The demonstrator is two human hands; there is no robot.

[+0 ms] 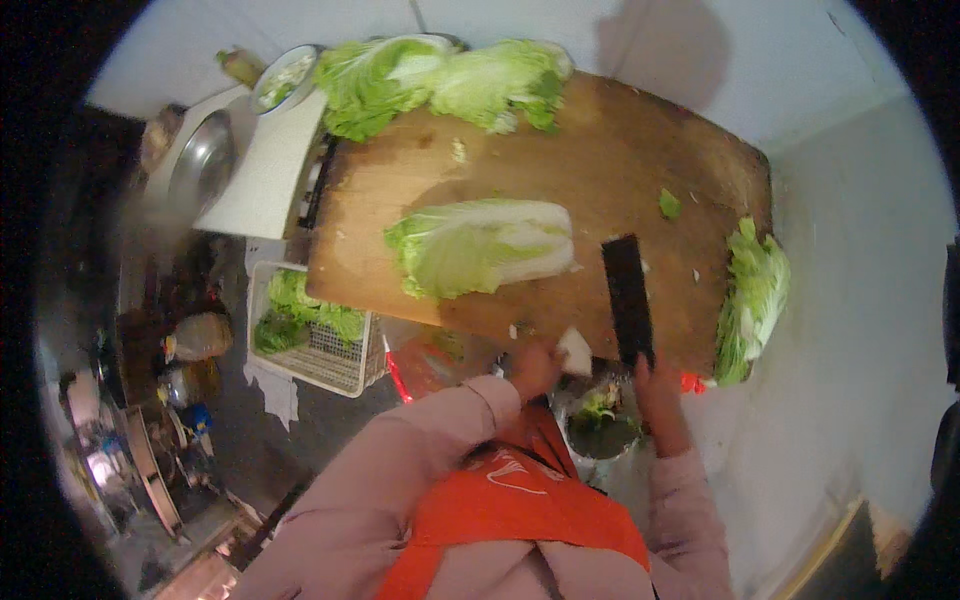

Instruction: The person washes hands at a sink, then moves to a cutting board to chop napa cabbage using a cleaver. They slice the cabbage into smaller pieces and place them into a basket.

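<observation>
A napa cabbage (pixel 487 244) lies on its side across the middle of the wooden board (pixel 600 165), its white base towards the right. My right hand (pixel 654 386) grips the near end of a dark-bladed cleaver (pixel 628 300), whose blade reaches over the board's near right part. At the board's near edge my left hand (pixel 536 367) holds a pale, pointed cabbage piece (pixel 576 352). Below it, between my hands, is a round bin (pixel 604 435) with green scraps inside. More napa cabbages (pixel 442 79) rest along the board's far edge.
Another cabbage (pixel 754 300) leans at the board's right edge by the wall. To the left, a plastic crate (pixel 360 356) holds green leaves. A bowl of cut pieces (pixel 285 79) and a metal basin (pixel 204 161) stand on the far-left surface. A leaf scrap (pixel 670 203) lies on the board.
</observation>
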